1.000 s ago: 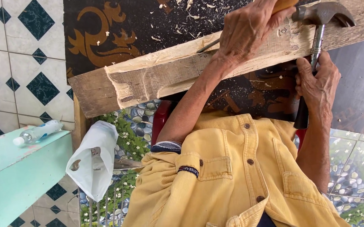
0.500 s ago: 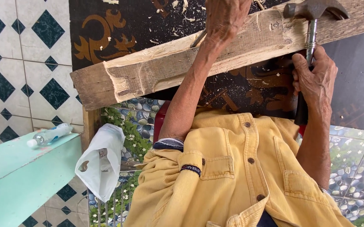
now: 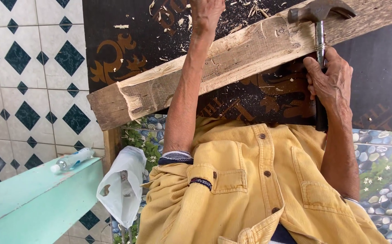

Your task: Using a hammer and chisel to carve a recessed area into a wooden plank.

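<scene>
A rough wooden beam [image 3: 232, 63] lies slanted across a dark patterned mat, with notches cut into it. My left hand [image 3: 207, 13] rests on the beam's upper side at the top edge of the view, fingers curled. What it grips is cut off here. My right hand [image 3: 329, 81] is closed around the black handle of a steel claw hammer [image 3: 320, 11]. The hammer's head sits over the beam's right part. My yellow corduroy shirt [image 3: 259, 194] fills the lower middle.
Wood shavings [image 3: 178, 18] are scattered on the dark mat [image 3: 123, 40]. A teal bench [image 3: 33, 203] stands at lower left with a plastic bottle [image 3: 71, 160] on it. A white plastic bag [image 3: 121, 190] hangs beside it. Diamond-pattern tiles [image 3: 24, 68] lie to the left.
The view has shifted, so the beam sits lower and further right. My left hand, which showed a wooden handle in its grip, has slid to the top edge. The hammer stays over the beam.
</scene>
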